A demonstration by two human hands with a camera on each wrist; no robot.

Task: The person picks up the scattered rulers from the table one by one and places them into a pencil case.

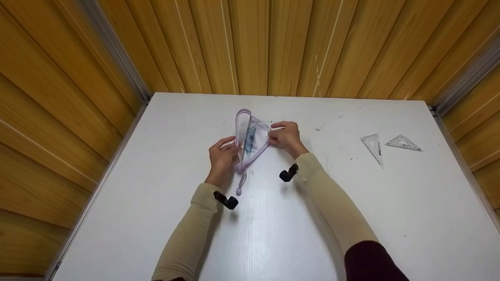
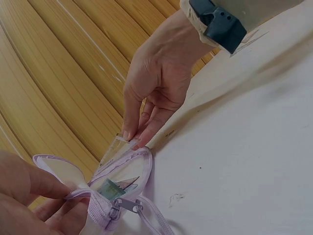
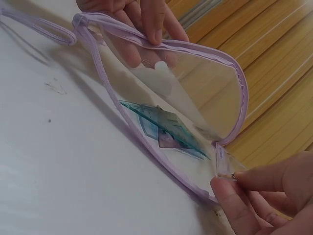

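Observation:
A clear zip pouch (image 1: 243, 134) with lilac zipper edging gapes open on the white table. My left hand (image 1: 223, 155) pinches its zippered edge between thumb and fingers, holding that side up. Inside lie several tinted flat plastic pieces (image 3: 168, 129), bluish green and purple. My right hand (image 1: 287, 136) is at the far end of the opening, where thumb and fingertips pinch a clear flat plastic piece (image 3: 224, 164) with small printed marks. Part of that piece overlaps the pouch mouth; its full shape is hidden. The zipper pull (image 2: 128, 204) carries a lilac cord loop (image 1: 242, 182).
Two clear set squares lie on the table's right side: an upright one (image 1: 374, 149) and a flatter one (image 1: 404, 143). Wood-patterned panels (image 1: 250, 47) stand behind the table (image 1: 187, 117) and along its sides. Black camera mounts (image 1: 288, 173) stick out from both wrists.

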